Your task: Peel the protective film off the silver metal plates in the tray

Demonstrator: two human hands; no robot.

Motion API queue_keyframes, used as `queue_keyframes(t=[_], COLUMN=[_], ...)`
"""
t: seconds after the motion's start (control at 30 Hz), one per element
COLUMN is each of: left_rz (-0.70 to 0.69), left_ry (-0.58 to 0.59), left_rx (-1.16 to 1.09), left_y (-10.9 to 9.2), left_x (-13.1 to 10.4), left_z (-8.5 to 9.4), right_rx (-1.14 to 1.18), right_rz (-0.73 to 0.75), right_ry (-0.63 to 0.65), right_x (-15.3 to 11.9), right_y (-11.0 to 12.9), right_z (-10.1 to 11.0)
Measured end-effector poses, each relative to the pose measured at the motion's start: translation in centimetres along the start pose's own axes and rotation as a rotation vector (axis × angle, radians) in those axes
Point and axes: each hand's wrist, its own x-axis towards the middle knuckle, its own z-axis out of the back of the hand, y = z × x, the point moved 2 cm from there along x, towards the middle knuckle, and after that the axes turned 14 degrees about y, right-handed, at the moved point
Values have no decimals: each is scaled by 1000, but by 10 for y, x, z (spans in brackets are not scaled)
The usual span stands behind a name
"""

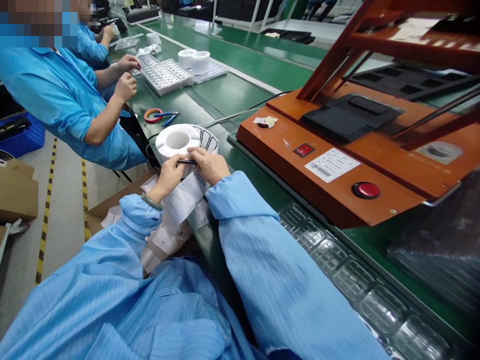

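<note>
- Head view: my left hand and right hand meet at the near edge of the white label roll. Both are closed, the left pinching a thin dark tool, the right pressing the paper strip that trails from the roll toward my lap.
- I judge I am lifting a label off the strip; the next move calls for a steady peel with the tool tip.
- Counted: one roll before me, two smaller white rolls beyond it, one red tape ring just behind it, one red button on the orange machine right of it.
</note>
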Motion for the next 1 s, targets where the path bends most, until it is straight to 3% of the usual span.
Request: queue_keyframes(t=[0.2,0.3,0.37,0.47,0.6,0.7,0.83,0.9,1.0], left_rz=[43,107,174,283,371,431,519,549,580], left_ry=[-168,-289,-414,-629,-802,-771,-561,-520,-591], left_rx=[-140,-131,-88,28,225,350,430,453,479], left_y=[18,31,41,55,69,83,108,120,131], left_x=[1,-4,-9,-24,-66,-112,-167,-183,-187], left_z=[-7,-1,13,49,95,107,95,88,90], right_rx=[-4,-6,-8,-2,18,30,21,-6,-53], right_rz=[37,49,23,-58,-135,-141,-25,62,216], right_ry=[-1,13,20,22,9,1,45,95,229], right_x=[-3,-9,-14,-24,-35,-41,-50,-53,-55], right_y=[7,4,-1,-13,-18,-8,27,49,81], right_z=[2,2,1,-1,0,0,-1,-3,-10])
